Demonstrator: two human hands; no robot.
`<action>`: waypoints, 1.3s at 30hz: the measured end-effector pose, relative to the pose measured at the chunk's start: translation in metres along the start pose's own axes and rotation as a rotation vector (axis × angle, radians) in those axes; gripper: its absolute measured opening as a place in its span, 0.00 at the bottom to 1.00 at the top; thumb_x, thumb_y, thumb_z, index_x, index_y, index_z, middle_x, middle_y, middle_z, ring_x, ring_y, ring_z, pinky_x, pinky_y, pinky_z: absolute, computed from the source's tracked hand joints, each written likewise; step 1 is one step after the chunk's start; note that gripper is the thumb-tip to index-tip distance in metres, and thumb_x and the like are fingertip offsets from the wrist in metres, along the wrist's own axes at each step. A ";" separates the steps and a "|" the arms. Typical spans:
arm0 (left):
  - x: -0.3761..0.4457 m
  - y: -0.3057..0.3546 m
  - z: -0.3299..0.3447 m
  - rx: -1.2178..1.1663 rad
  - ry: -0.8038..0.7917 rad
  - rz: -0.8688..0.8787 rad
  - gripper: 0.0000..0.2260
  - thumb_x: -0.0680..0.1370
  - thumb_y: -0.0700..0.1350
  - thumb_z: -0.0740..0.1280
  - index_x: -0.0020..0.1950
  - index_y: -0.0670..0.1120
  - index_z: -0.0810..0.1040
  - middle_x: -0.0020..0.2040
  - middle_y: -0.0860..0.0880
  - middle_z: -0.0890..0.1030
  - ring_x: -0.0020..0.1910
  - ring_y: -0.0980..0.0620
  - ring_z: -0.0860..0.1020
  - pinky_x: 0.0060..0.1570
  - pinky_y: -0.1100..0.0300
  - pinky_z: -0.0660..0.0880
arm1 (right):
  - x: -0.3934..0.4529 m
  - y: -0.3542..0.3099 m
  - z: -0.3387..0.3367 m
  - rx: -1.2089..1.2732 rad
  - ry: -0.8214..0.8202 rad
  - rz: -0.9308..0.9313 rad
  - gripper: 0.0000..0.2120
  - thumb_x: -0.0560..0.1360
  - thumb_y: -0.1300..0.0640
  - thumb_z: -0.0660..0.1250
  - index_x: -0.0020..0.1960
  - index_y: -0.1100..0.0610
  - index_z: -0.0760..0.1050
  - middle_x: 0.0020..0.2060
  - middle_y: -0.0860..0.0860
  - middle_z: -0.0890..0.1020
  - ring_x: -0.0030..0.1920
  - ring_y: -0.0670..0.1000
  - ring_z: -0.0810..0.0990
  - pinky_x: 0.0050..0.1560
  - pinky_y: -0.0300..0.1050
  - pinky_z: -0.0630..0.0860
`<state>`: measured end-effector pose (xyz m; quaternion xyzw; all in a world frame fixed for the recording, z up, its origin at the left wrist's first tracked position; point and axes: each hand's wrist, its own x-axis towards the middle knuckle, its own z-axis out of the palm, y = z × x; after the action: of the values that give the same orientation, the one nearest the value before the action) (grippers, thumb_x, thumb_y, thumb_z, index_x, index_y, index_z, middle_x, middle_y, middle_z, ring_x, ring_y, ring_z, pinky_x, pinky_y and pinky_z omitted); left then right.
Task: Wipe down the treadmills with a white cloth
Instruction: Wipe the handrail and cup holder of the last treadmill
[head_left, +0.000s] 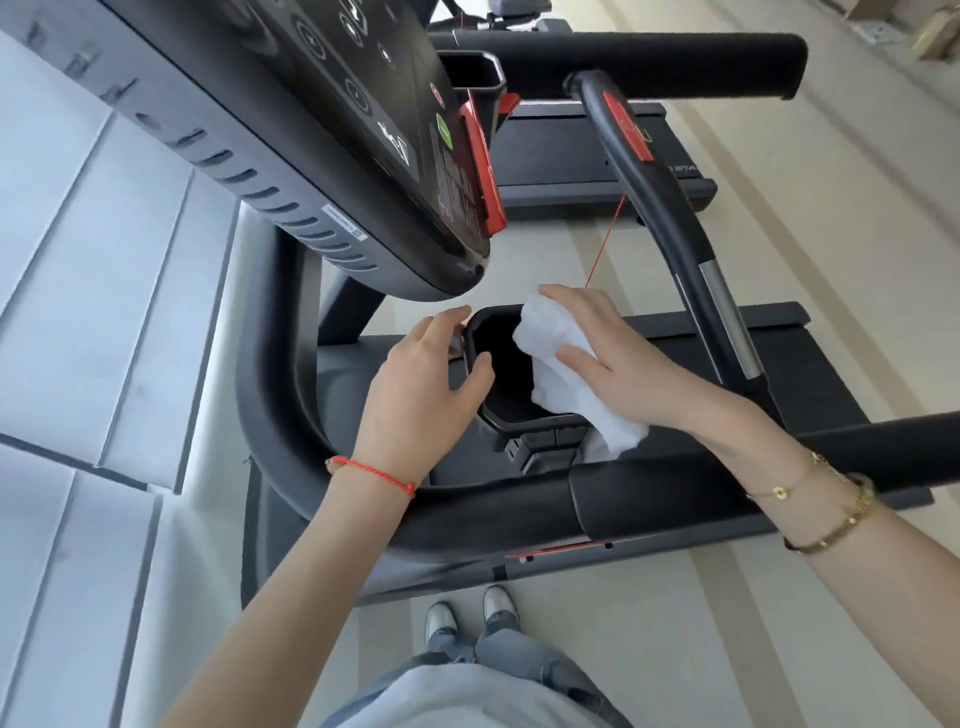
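Observation:
A black treadmill fills the head view, its console (332, 119) tilted above a black cup holder (501, 379). My right hand (608, 353) holds the white cloth (561, 364) against the cup holder's right rim, thumb over the cloth, fingers partly beneath it. My left hand (423, 379) grips the cup holder's left rim, thumb inside the opening. Both forearms reach over the padded black handrail (519, 509).
A red safety clip (483, 156) and its red cord (605, 244) hang from the console. A curved side handle (670, 208) rises at right. A second treadmill (597, 156) stands beyond. My feet are on the pale floor (675, 623). Grey wall panels (104, 312) are at left.

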<state>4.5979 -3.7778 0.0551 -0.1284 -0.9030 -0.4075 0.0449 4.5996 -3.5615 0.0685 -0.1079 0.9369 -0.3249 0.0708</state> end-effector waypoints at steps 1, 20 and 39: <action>-0.001 0.001 0.000 0.013 0.019 -0.020 0.20 0.77 0.50 0.67 0.68 0.47 0.74 0.58 0.50 0.80 0.55 0.50 0.79 0.55 0.50 0.77 | 0.007 0.000 -0.003 -0.037 -0.015 -0.020 0.24 0.82 0.60 0.56 0.76 0.50 0.57 0.72 0.50 0.62 0.68 0.52 0.67 0.66 0.44 0.63; -0.005 0.002 -0.001 0.052 0.026 -0.025 0.21 0.77 0.55 0.65 0.69 0.51 0.74 0.56 0.55 0.81 0.54 0.58 0.79 0.56 0.54 0.77 | 0.016 0.004 0.001 -0.083 0.049 0.103 0.20 0.82 0.54 0.56 0.72 0.46 0.58 0.64 0.53 0.71 0.55 0.58 0.74 0.47 0.47 0.63; -0.008 0.004 0.001 0.093 0.051 -0.038 0.21 0.77 0.54 0.65 0.69 0.49 0.75 0.56 0.54 0.81 0.55 0.56 0.78 0.56 0.55 0.77 | -0.006 0.002 0.007 0.085 0.067 0.113 0.25 0.83 0.57 0.56 0.76 0.47 0.52 0.72 0.50 0.61 0.56 0.50 0.69 0.51 0.43 0.63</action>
<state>4.6066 -3.7756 0.0559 -0.0984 -0.9218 -0.3691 0.0659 4.6066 -3.5626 0.0617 -0.0410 0.9286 -0.3635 0.0621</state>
